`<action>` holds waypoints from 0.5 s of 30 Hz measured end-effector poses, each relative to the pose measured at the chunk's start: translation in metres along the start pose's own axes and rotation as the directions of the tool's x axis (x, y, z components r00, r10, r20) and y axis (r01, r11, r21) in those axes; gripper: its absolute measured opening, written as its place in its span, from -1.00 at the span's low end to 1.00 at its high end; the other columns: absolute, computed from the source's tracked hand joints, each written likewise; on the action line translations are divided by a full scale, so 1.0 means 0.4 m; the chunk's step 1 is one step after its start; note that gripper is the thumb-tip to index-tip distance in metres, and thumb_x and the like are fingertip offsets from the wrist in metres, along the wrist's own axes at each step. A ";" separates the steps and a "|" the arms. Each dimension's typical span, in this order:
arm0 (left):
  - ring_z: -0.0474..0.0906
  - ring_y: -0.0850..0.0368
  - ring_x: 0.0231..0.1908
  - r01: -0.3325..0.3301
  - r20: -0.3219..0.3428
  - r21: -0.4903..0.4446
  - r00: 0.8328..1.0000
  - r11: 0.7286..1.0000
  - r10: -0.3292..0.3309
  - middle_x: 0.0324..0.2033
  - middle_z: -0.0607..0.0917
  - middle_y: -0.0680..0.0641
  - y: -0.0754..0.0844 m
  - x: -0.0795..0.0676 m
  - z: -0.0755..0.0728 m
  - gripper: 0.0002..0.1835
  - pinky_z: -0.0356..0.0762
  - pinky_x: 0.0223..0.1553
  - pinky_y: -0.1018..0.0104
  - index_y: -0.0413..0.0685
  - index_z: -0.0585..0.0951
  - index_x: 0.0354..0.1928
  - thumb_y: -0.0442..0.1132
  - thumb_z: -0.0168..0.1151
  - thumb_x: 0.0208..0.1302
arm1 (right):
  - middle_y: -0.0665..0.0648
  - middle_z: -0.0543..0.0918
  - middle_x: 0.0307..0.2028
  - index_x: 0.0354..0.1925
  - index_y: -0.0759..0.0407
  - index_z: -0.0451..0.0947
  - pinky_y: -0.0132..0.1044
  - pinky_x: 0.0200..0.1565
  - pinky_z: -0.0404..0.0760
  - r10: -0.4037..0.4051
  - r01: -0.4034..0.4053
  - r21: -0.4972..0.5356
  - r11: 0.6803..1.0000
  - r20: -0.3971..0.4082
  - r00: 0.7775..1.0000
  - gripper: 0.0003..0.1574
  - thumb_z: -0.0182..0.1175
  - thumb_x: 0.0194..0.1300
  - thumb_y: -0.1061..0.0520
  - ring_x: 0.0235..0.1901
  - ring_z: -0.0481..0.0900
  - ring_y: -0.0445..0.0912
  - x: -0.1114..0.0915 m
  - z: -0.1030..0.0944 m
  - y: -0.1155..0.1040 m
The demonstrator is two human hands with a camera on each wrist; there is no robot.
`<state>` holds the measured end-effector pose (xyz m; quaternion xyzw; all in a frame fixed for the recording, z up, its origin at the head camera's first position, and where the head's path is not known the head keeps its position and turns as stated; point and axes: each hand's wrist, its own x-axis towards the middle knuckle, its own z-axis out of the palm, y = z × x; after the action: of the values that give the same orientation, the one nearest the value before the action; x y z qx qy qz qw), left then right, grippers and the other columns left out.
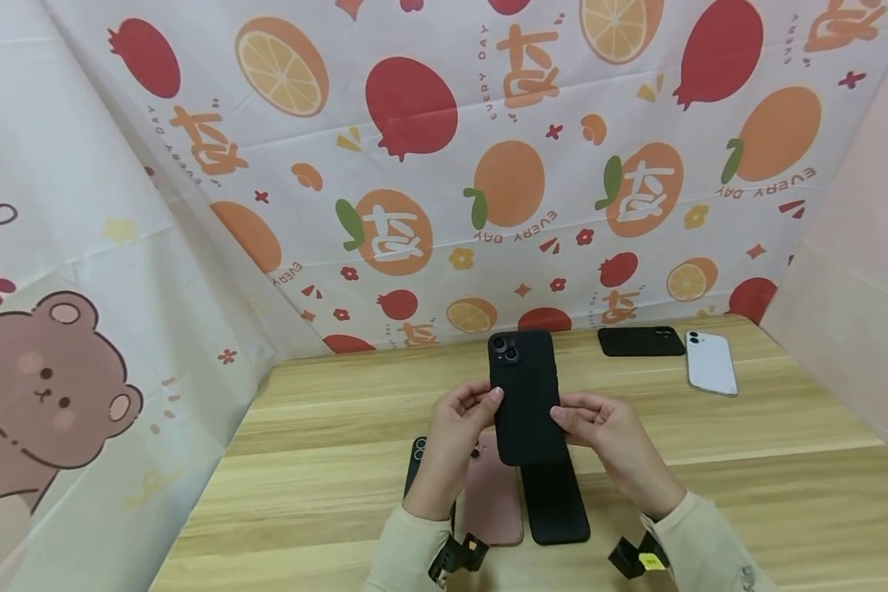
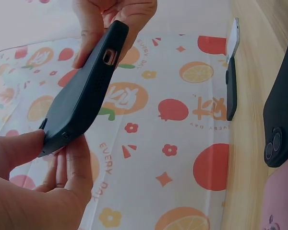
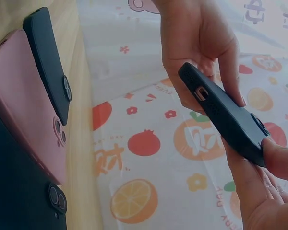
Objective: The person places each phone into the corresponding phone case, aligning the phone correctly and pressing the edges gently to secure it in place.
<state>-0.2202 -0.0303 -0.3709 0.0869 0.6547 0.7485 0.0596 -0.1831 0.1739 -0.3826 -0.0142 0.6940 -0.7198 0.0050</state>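
A phone in a black case [image 1: 529, 403] is held up above the table, its camera corner at the upper left in the head view. My left hand [image 1: 455, 444] pinches its left edge between thumb and fingers. On the opposite edge, my right hand [image 1: 614, 440] grips it the same way. Both wrist views show the lower end of the black-cased phone [image 2: 86, 86] with a charging-port cut-out. Beneath lie a pink phone [image 1: 492, 501], a black phone [image 1: 555, 506] partly covered by the held one, and a dark phone [image 1: 413, 464] mostly hidden behind my left hand.
At the back right of the wooden table [image 1: 318, 460], another black phone [image 1: 640, 341] lies sideways beside a white phone [image 1: 711, 362]. A fruit-print cloth [image 1: 444, 197] hangs behind the table, and a bear-print cloth [image 1: 52, 378] hangs at the left.
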 end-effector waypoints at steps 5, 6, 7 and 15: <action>0.59 0.18 -0.30 -0.005 -0.047 -0.007 0.999 1.000 0.005 -0.32 0.63 -0.04 -0.003 -0.002 0.004 -0.70 0.55 -0.16 0.39 -0.33 0.56 -0.02 -0.26 0.24 0.31 | 0.12 0.72 -0.17 0.13 0.53 0.41 -0.29 -0.11 0.62 -0.005 0.005 -0.004 1.000 0.009 1.000 -0.46 0.22 0.33 0.17 -0.20 0.64 -0.18 -0.004 0.003 -0.003; 0.59 0.19 -0.31 -0.009 -0.051 -0.009 0.999 1.000 0.008 -0.33 0.63 -0.03 -0.004 -0.002 0.004 -0.71 0.55 -0.17 0.39 -0.34 0.56 -0.03 -0.27 0.24 0.31 | 0.12 0.72 -0.16 0.13 0.53 0.41 -0.29 -0.11 0.62 -0.005 0.005 -0.006 1.000 0.013 1.000 -0.46 0.22 0.33 0.17 -0.20 0.64 -0.18 -0.005 0.002 -0.004; 0.59 0.19 -0.32 -0.011 -0.053 -0.011 0.999 1.000 0.010 -0.34 0.63 -0.03 -0.004 -0.003 0.005 -0.72 0.55 -0.18 0.39 -0.34 0.56 -0.04 -0.28 0.24 0.31 | 0.13 0.72 -0.16 0.13 0.52 0.41 -0.28 -0.10 0.62 -0.006 0.006 -0.009 1.000 0.018 1.000 -0.46 0.22 0.33 0.16 -0.19 0.64 -0.18 -0.005 0.002 -0.004; 0.59 0.17 -0.35 0.011 -0.029 -0.005 1.000 1.000 -0.011 -0.39 0.64 -0.01 -0.004 -0.007 0.011 -0.76 0.52 -0.28 0.38 -0.32 0.58 -0.09 -0.28 0.25 0.30 | 0.23 0.67 -0.05 0.16 0.48 0.40 -0.26 -0.05 0.61 -0.042 0.042 -0.050 0.998 0.003 0.999 -0.42 0.17 0.38 0.06 -0.16 0.66 -0.15 0.001 -0.004 -0.001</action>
<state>-0.2165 -0.0266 -0.3722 0.0721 0.6541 0.7510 0.0543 -0.1835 0.1754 -0.3823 -0.0295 0.7112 -0.7023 -0.0099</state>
